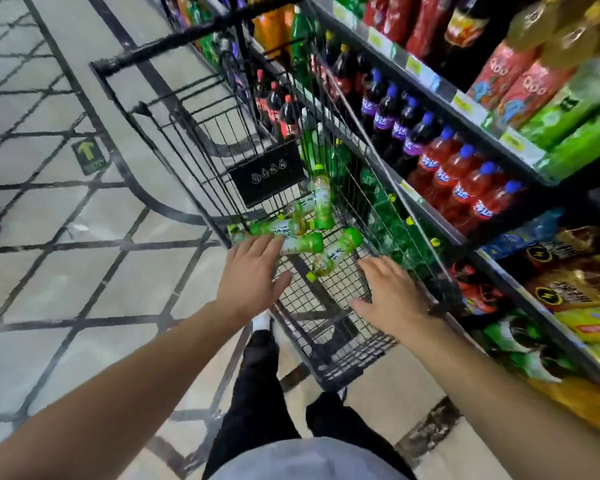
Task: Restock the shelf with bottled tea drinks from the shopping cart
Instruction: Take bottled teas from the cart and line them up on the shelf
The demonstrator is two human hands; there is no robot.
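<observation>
Pale tiled shop floor (59,271) with dark criss-cross lines from 7 to 11 o'clock, green arrow sticker (88,157) at 10 o'clock, dark metal shelving (440,88) stocked with soft-drink bottles (465,181) from 12 to 4 o'clock

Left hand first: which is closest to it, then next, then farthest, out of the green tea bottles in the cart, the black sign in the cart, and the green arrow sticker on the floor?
From the left hand:
1. Green tea bottles, lying on the cart floor right at its fingertips.
2. Black sign, farther ahead, hanging inside the cart.
3. Green arrow sticker, on the floor, far off to the left.
</observation>
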